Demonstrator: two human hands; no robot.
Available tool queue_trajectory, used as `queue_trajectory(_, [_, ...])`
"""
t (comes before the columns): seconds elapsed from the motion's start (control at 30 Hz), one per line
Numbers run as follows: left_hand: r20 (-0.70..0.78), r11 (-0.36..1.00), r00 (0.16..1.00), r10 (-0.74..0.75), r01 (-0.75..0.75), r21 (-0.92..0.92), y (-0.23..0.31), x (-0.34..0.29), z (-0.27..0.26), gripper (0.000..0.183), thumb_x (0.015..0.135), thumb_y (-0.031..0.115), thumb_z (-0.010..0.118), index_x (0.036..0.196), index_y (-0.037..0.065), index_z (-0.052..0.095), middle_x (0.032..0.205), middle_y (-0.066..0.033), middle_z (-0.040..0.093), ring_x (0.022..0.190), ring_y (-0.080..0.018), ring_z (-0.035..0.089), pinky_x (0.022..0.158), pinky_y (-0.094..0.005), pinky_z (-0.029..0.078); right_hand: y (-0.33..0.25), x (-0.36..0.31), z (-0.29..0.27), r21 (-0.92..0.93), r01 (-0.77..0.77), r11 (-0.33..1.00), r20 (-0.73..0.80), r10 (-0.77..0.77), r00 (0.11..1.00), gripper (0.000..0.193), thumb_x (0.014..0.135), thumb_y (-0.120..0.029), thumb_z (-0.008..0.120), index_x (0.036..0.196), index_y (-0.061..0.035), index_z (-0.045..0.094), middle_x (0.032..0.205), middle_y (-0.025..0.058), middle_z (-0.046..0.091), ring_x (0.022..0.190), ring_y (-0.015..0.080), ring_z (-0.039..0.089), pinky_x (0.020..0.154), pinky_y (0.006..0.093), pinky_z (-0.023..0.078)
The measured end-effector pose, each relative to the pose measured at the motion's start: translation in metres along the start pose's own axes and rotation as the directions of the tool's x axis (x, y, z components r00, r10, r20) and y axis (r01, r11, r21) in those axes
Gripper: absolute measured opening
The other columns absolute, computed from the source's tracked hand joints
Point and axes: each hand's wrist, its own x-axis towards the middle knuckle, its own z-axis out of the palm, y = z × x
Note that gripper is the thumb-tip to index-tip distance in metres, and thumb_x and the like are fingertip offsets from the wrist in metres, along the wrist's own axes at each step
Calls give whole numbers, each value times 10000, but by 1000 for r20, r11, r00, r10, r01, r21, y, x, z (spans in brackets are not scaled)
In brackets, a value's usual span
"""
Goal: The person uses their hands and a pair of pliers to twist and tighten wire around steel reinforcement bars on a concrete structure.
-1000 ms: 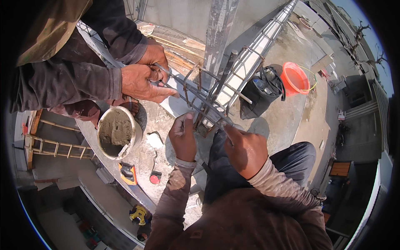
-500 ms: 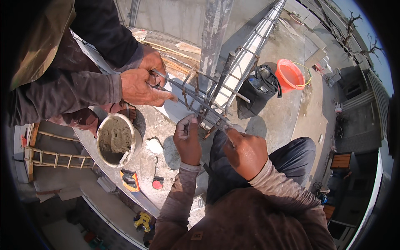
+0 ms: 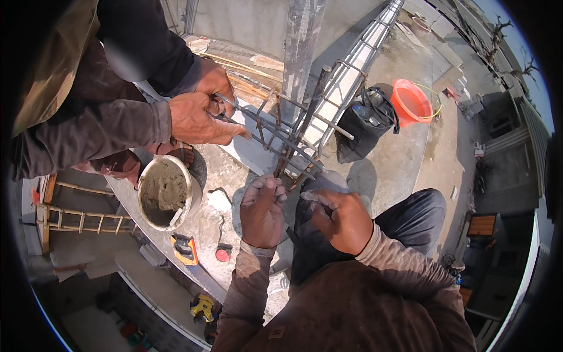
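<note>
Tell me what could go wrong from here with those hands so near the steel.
The bare left hand and right hand sit close to exposed ends of the rebar, so a slip might scrape or jab them. If the co-worker's hands shift the steel they grip, those ends could swing toward the person. The handsaw lies by the edge of the concrete slab; a knock might push it over.

Anything in the left grip (image 3: 261, 214) is too small to tell; the top edge crops the co-worker (image 3: 99, 132).
</note>
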Motion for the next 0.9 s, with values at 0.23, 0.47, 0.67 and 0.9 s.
queue_trajectory(0.23, [-41,995,998,-49,52,80,-18,9,-6,234,963,149,654,1152,9,648,932,-9,626,809,-86,556,724,-236,460,42,-8,49,457,-51,888,-39,78,996,239,911,-41,590,1139,0,652,680,99,633,517,168,578,507,303,416])
queue_trajectory(0.47, [31,663,996,87,-81,745,-14,25,6,266,945,124,659,1142,-55,654,878,-45,680,766,-87,609,713,-240,489,70,-11,91,903,-397,164,267,509,818,212,989,-169,564,1152,-53,637,655,-54,464,520,25,389,471,198,325])
queue_trajectory(0.67, [79,524,938,338,-258,812,0,25,7,257,964,99,629,1165,-60,632,957,-75,681,813,-105,635,706,-237,511,72,7,102,941,-313,131,205,514,833,238,999,-197,557,1172,-58,645,652,-66,447,511,39,360,469,208,307])
queue_trajectory(0.9, [166,321,940,298,-263,910,24,37,25,316,977,145,602,1217,-60,623,923,-133,705,756,-157,656,695,-302,534,76,18,108,804,-243,542,-29,445,895,250,993,-173,577,1158,-30,700,662,-46,525,580,31,437,510,247,360])
